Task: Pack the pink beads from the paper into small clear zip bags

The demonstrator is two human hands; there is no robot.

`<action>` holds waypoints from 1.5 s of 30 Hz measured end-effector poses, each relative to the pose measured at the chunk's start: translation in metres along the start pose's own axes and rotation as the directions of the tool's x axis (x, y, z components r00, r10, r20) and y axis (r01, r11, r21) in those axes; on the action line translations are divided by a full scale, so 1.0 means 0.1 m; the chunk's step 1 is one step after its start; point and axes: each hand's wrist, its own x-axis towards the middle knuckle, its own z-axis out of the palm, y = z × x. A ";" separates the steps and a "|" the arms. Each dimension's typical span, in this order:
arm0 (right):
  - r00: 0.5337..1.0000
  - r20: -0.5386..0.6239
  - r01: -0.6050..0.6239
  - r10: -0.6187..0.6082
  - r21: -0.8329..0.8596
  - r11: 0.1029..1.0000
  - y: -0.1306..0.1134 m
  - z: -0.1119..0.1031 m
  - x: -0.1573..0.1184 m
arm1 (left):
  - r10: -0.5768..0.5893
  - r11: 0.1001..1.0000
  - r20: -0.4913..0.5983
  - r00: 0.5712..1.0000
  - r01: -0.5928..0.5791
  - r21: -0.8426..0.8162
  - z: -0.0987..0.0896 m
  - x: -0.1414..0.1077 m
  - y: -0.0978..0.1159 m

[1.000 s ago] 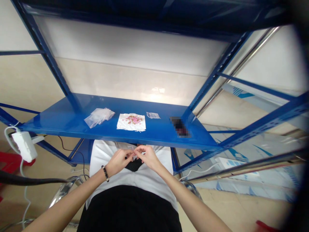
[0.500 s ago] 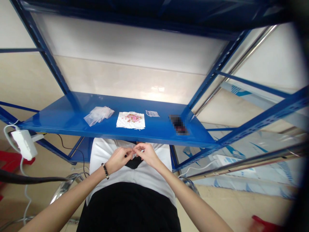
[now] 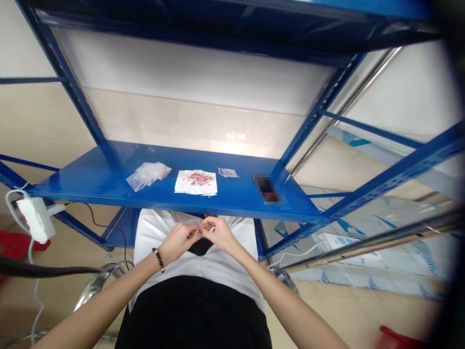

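Just in front of the shelf edge, above my lap, my left hand (image 3: 180,238) and my right hand (image 3: 219,233) meet with their fingertips pinched together. Between them is a small clear plastic bag (image 3: 199,224), mostly covered by the fingers; its contents cannot be made out. A dark beaded bracelet circles my left wrist. On the blue shelf (image 3: 109,189) beyond lies a white cloth or paper sheet (image 3: 187,187) with a heap of small pink and brownish pieces (image 3: 200,179). Left of it is a fanned stack of clear plastic bags (image 3: 148,175); one small bag (image 3: 227,172) lies to its right.
A dark, blurred-out flat object (image 3: 267,188) rests toward the shelf's right end. Blue uprights and an upper shelf (image 3: 203,34) frame the space. A white power strip (image 3: 35,219) with a cable hangs at the left. Metal pipes (image 3: 381,247) run along the right.
The view has shifted very slightly. Both hands stay together in nearly the same place, fingers moving a little on the clear bag. Things on the shelf look unchanged.
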 end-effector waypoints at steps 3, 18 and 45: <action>1.000 -0.002 -0.002 0.002 -0.005 1.000 0.05 0.02 0.01 | 0.016 0.980 -0.003 1.000 -0.015 0.201 0.04 0.01 0.00; 0.998 -0.042 -0.046 0.043 -0.091 0.995 0.11 0.12 0.00 | -0.066 0.920 0.029 0.997 0.049 0.389 0.08 0.04 0.00; 0.984 -0.176 -0.062 0.000 -0.348 0.935 0.07 0.13 -0.14 | -0.062 0.896 -0.121 0.991 0.109 0.430 0.10 -0.10 0.12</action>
